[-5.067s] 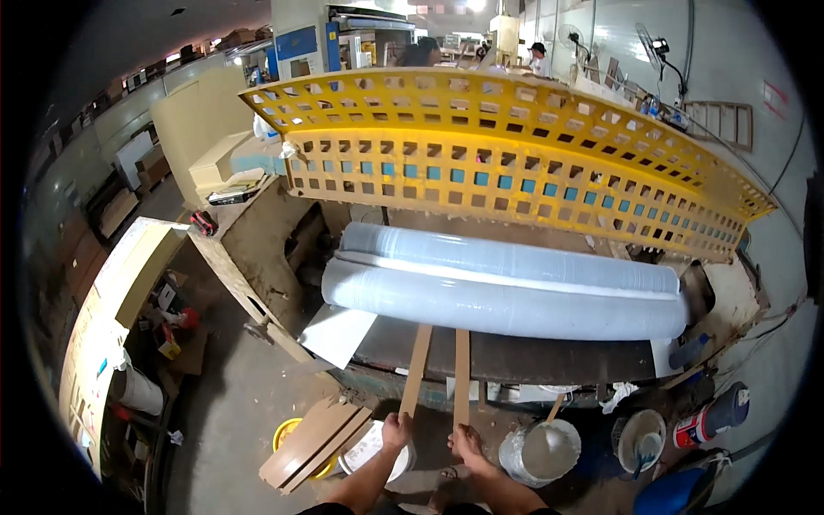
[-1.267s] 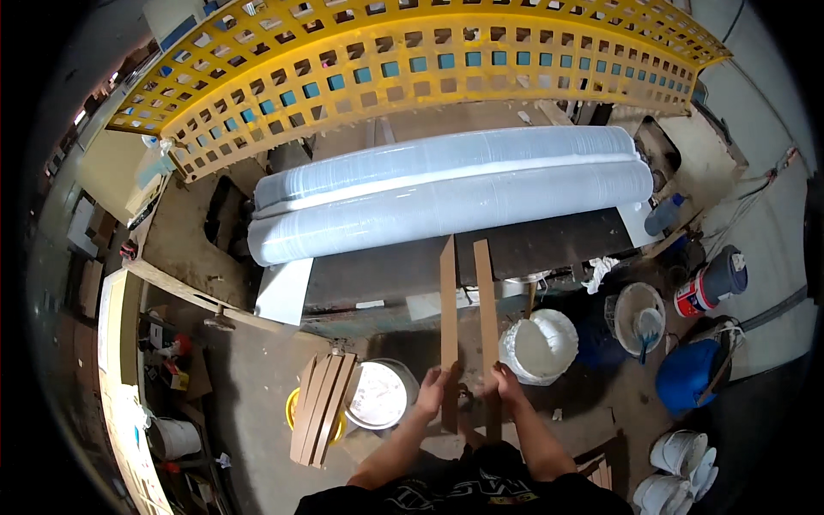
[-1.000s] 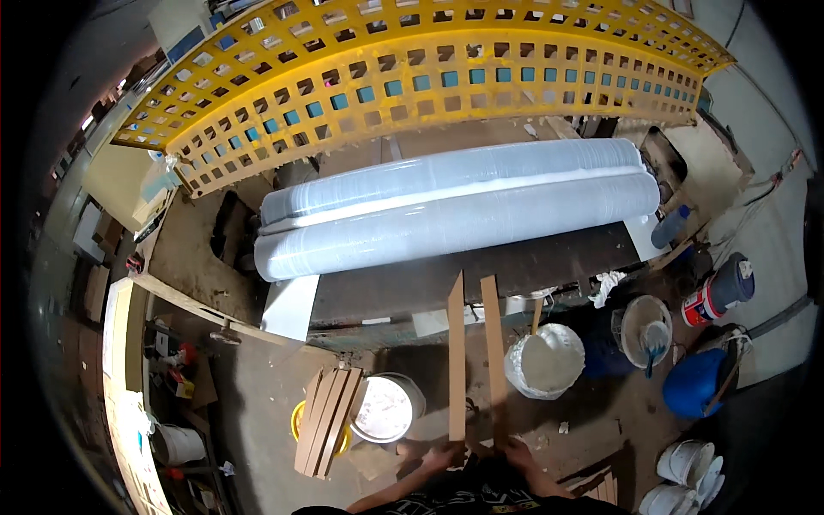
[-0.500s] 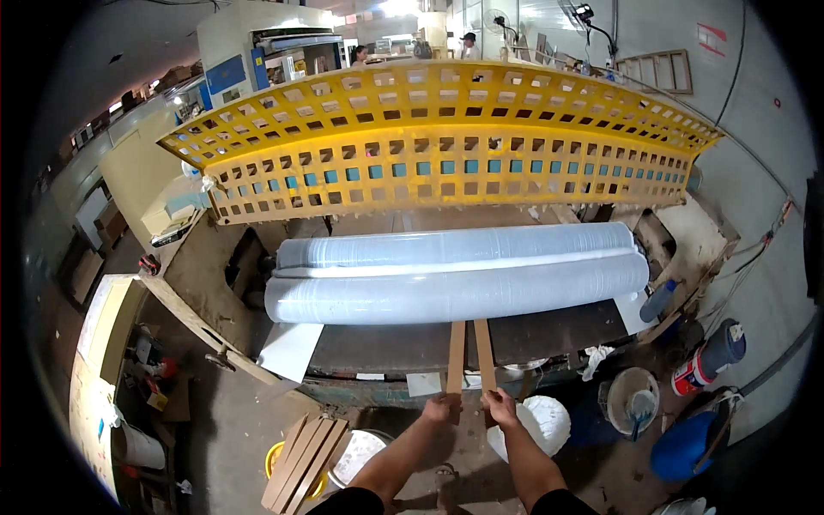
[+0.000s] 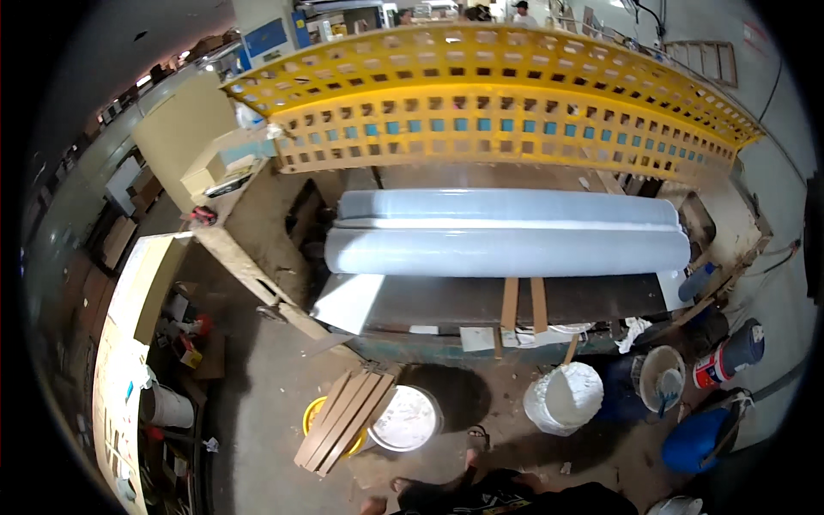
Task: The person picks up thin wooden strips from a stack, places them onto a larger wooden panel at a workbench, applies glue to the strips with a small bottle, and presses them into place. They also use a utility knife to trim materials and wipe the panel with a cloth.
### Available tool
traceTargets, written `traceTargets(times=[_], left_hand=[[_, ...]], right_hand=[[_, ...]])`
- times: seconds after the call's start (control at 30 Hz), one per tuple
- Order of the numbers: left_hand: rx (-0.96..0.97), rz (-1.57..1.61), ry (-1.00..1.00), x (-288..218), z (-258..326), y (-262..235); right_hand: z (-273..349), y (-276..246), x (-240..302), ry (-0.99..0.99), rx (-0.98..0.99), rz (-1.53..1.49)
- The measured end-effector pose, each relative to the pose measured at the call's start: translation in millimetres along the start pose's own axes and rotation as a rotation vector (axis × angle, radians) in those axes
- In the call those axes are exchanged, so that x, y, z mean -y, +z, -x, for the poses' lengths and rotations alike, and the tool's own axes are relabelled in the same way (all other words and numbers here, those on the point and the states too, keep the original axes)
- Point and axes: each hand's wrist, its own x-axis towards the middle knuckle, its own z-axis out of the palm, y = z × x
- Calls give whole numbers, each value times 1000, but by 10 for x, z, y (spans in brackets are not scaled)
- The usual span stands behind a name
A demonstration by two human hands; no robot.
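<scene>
Two brown strips, a left strip (image 5: 510, 305) and a right strip (image 5: 538, 305), lie side by side on the dark machine bed (image 5: 438, 300). Their far ends run beneath the pair of film-covered rollers (image 5: 506, 249). Neither hand touches them. A blurred patch of skin at the lower edge, left of my dark clothing, may be my left hand (image 5: 373, 505); its fingers cannot be made out. My right hand does not show. Nearest to that patch, several loose brown strips (image 5: 345, 421) rest across a yellow bucket (image 5: 313, 415) and the rim of a white bucket (image 5: 433, 429).
A yellow perforated guard (image 5: 506, 103) spans the machine behind the rollers. On the floor at right stand a white-lined bucket (image 5: 575, 399), a grey bucket (image 5: 661, 378) and a blue drum (image 5: 691, 442). A wooden-edged bench (image 5: 129, 343) runs along the left. My sandalled foot (image 5: 478, 438) is below the machine.
Both hands have let go of the two strips and drawn back toward my body. The strips stay under the rollers. My view has swung, so the machine sits higher and further right.
</scene>
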Motion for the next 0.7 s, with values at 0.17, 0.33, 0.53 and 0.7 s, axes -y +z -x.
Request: traceTargets(times=[0.17, 0.33, 0.53, 0.7], left_hand=[[34, 551, 81, 1112, 945, 506], [-94, 716, 326, 1964, 943, 312], [146, 1315, 540, 2216, 2204, -894], [90, 1537, 939, 2898, 3282, -1284]], right_hand=[[-799, 859, -1429, -425, -3, 510], [-1059, 864, 1394, 230, -249, 86], [-2401, 2353, 2872, -59, -42, -238], [-1899, 4310, 4226, -353, 359, 140]])
